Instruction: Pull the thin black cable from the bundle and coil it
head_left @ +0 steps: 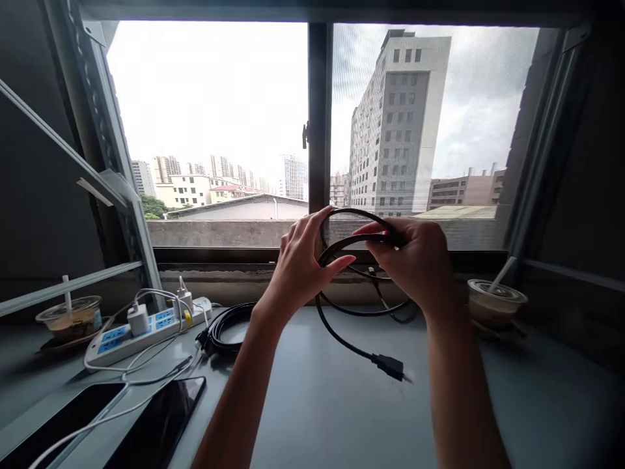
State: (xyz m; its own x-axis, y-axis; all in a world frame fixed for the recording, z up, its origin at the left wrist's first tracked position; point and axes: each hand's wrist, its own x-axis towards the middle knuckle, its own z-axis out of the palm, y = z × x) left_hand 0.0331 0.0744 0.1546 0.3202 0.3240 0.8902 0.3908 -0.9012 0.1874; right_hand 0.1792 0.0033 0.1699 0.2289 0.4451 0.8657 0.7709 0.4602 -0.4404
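A black cable (342,340) hangs in loose loops between my hands above the table, its dark plug end (389,367) dangling below them. My right hand (413,254) is closed around the loops on their right side, thumb and fingers pinching the cable. On the left side, my left hand (306,257) has its thumb apart from its raised fingers, and the cable passes between them, resting against the hand.
Left on the grey table (322,417) are a white power strip (146,332) with chargers, white cords, two dark-screened devices (156,423) and a coiled black cable (227,332). Drink cups stand at far left (71,317) and right (495,303). A window is behind.
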